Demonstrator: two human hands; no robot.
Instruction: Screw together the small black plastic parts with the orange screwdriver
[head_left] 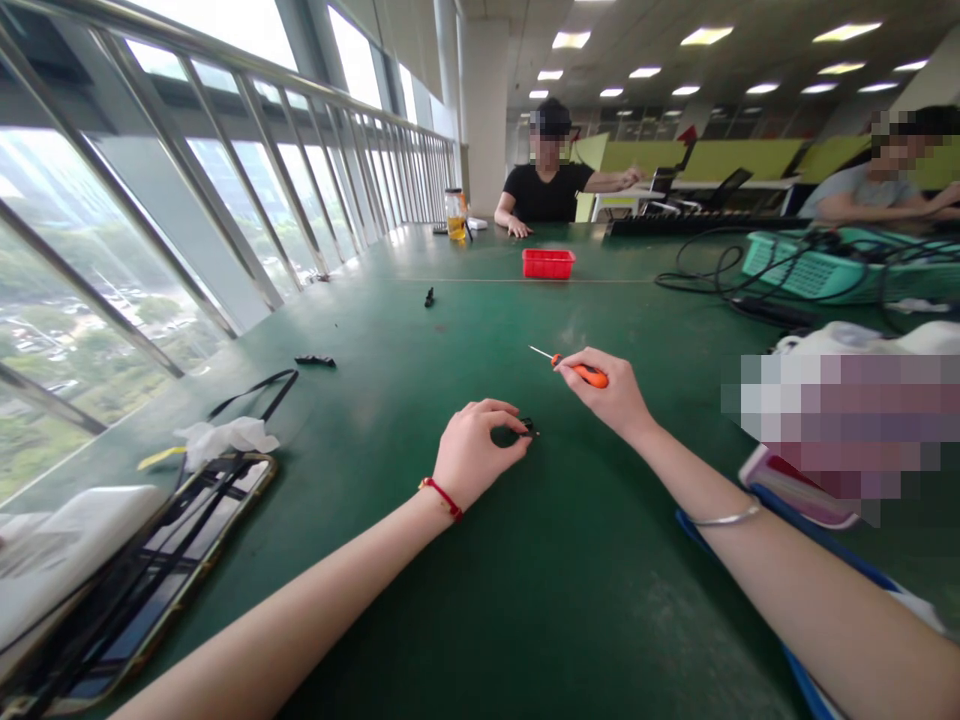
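An orange-handled screwdriver [591,376] is gripped in my right hand [611,392], its thin metal shaft pointing up and to the left above the green table [420,600]. My left hand [480,440] rests low over the table, thumb and fingers curled round a small black part [528,428]. Most of that part is covered by the fingers, so its exact kind does not show. The screwdriver's tip is apart from the black part. Farther off lie another small black piece [429,297] and a longer black piece [316,361].
A red plastic bin [548,264] stands toward the back, with a jar [455,214] to its left. A teal basket [810,268] with black cables is at right. A phone [202,540] lies at left beside the metal railing [247,110]. Two people sit across the table.
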